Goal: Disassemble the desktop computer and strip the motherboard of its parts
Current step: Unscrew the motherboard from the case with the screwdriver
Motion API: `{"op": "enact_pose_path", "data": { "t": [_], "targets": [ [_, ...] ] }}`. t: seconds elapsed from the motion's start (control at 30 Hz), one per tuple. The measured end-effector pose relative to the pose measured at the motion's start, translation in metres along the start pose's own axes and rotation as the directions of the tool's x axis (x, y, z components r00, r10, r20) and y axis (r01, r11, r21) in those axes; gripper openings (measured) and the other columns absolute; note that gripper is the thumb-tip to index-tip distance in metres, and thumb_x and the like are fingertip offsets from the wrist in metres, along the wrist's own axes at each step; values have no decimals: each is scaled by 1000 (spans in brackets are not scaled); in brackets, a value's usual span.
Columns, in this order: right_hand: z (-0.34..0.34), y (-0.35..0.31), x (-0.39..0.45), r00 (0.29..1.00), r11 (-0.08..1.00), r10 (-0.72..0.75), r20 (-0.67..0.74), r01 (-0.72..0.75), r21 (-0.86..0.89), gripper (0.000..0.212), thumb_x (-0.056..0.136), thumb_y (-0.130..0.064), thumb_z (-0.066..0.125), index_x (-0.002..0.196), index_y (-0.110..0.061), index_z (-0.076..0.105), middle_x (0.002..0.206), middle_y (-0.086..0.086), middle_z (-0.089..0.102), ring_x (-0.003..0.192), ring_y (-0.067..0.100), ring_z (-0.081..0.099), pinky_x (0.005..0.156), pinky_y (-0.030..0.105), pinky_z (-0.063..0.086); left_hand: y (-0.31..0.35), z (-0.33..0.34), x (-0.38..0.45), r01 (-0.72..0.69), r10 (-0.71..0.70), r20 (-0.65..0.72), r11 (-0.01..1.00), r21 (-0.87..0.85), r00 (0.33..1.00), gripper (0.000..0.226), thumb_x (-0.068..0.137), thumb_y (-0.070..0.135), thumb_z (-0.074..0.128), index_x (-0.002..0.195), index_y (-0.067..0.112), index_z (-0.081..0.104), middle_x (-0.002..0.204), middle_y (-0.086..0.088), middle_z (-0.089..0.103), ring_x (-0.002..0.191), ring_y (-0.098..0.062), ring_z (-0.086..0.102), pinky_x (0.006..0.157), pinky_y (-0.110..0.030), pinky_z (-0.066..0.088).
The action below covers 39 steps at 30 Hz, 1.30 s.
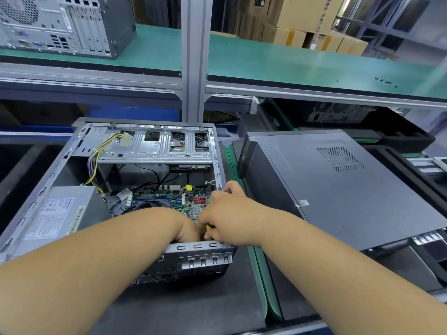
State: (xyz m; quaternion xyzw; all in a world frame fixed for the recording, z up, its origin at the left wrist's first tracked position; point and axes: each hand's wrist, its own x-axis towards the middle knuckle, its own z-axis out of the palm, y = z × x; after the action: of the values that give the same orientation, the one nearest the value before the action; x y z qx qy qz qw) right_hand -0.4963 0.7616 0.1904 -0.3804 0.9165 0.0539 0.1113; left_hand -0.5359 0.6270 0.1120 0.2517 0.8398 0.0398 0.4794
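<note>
Head view: two hands (225, 213) inside one open computer case (150, 141), one motherboard (174, 199).

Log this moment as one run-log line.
stage: stripping motherboard | open grey metal computer case | green motherboard in place | right hand grips yellow-handled tool | left hand inside case, grip hidden

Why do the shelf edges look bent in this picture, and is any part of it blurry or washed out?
Head view: the wide-angle lens bows the shelf rail and stretches the forearms at the bottom; the cardboard boxes at the top right look soft, with bright glare beside them; the motherboard is sharp and evenly lit, though both hands, left hand and right hand, cover part of it.
</note>
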Motion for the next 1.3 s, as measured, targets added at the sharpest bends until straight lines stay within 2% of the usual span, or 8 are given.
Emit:
{"op": "enact_pose_path", "data": {
  "t": [0.2, 0.3, 0.5, 0.63, 0.77, 0.97, 1.17, 1.3],
  "targets": [
    [0, 0, -1, 1000, 1000, 1, -17, -1, -16, 13, 98, -37, 53, 86, -32, 52, 80, -9, 55, 90, 13, 30, 103, 45, 16, 0, -1, 3, 1, -1, -16, 1000, -4, 1000, 39, 100, 9, 44, 135, -7, 42, 138, -25, 46, 101, -15, 39, 102, -35, 34],
    [0, 1, -1, 1000, 1000, 2, -15, -2, 0, 11, 98, -38, 53, 94, -32, 61, 80, -10, 55, 90, 12, 31, 102, 44, 14, 1, -1, 2, 7, -7, 0, 1000, 15, 1000, 37, 101, 9, 43, 134, -7, 43, 138, -24, 46, 114, -25, 49, 102, -33, 33],
    [2, 0, 0, 1000, 1000, -1, -24, 1, -21, 13, 98, -36, 52, 97, -30, 63, 84, -9, 57, 92, 13, 32, 102, 44, 14, -1, 1, 5, 13, -13, 3, 1000, 23, 1000, 40, 101, 9, 43, 138, -5, 39, 141, -22, 43, 129, -30, 43, 105, -36, 31],
    [2, -1, 0, 1000, 998, -13, -23, 12, -65, 14, 98, -36, 52, 99, -27, 63, 85, -10, 55, 91, 14, 33, 102, 45, 13, -3, 2, 6, 30, -30, -8, 999, -14, 1000, 38, 101, 8, 42, 137, -5, 40, 141, -22, 43, 121, -26, 46, 105, -36, 31],
    [3, -1, 0, 999, 998, -6, -32, 4, -64, 15, 98, -35, 52, 99, -27, 64, 88, -9, 59, 91, 13, 33, 101, 44, 12, -3, 4, 6, 27, -27, -2, 999, -40, 1000, 42, 101, 9, 42, 141, -3, 35, 144, -21, 40, 132, -30, 40, 109, -38, 30],
    [1, -3, 0, 1000, 998, -4, 23, 5, -67, 12, 99, -32, 51, 96, -26, 62, 86, -10, 55, 93, 15, 34, 103, 45, 13, 1, 1, 2, 24, -23, 13, 999, -46, 1000, 38, 100, 5, 43, 135, -8, 39, 139, -24, 45, 127, -32, 45, 99, -32, 35],
    [1, -2, -1, 1000, 998, 4, 7, -3, -55, 16, 99, -35, 51, 100, -25, 64, 87, -9, 58, 90, 14, 33, 104, 44, 12, 0, 3, 1, 32, -31, 6, 997, -70, 999, 37, 100, 7, 43, 135, -7, 41, 138, -23, 45, 115, -25, 49, 102, -34, 34],
    [1, -2, -2, 1000, 999, 0, -4, 0, -40, 14, 99, -35, 52, 88, -26, 55, 82, -9, 52, 89, 15, 33, 103, 45, 13, 2, 1, -2, 38, -39, -6, 996, -86, 999, 35, 100, 6, 42, 131, -11, 42, 136, -26, 46, 113, -28, 50, 99, -34, 35]
  ]
}}
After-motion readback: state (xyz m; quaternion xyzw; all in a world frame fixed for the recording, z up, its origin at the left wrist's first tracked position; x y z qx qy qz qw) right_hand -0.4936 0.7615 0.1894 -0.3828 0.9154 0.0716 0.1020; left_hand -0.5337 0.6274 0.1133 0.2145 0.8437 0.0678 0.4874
